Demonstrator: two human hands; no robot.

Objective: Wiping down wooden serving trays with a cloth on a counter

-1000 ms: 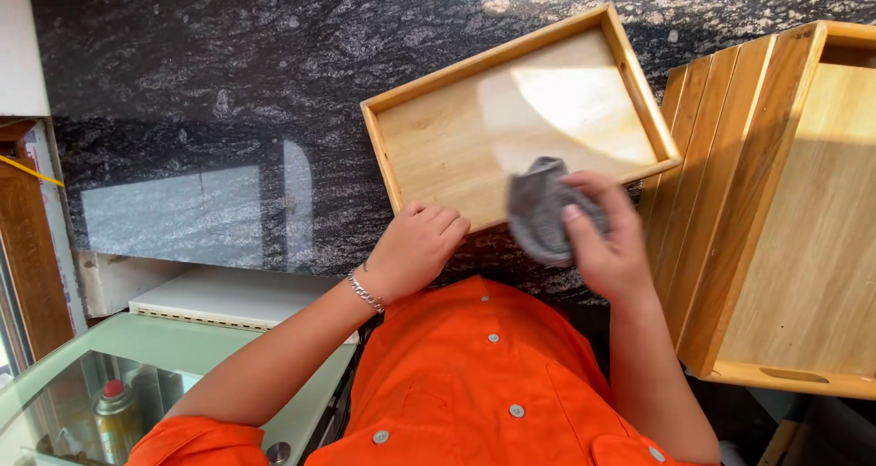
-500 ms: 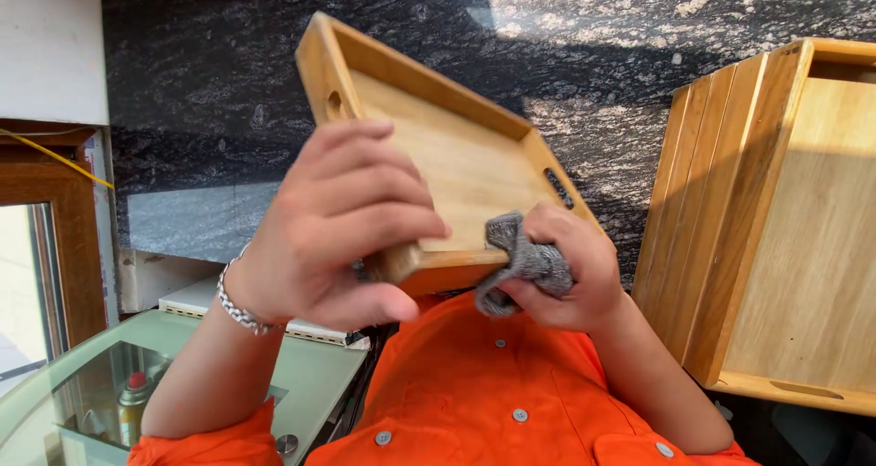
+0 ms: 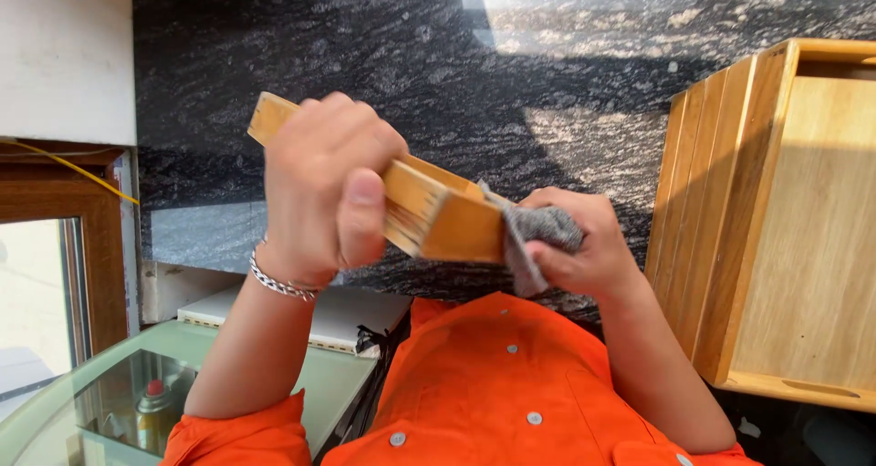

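Observation:
My left hand grips a shallow wooden tray, lifted off the dark stone counter and turned almost edge-on to the camera. A silver bracelet circles that wrist. My right hand is closed on a grey cloth and presses it against the tray's near right corner. Most of the tray's inside is hidden behind my left hand. Orange shirt sleeves fill the bottom of the view.
Several larger wooden trays stand on edge at the right. At lower left is a glass table with a small red-capped bottle beneath, and a white flat board beside it. A wooden frame lines the left.
The tray was lying flat on the counter; my left hand picked it up and tilted it on edge. My right hand brought the cloth from the tray's inside to its corner.

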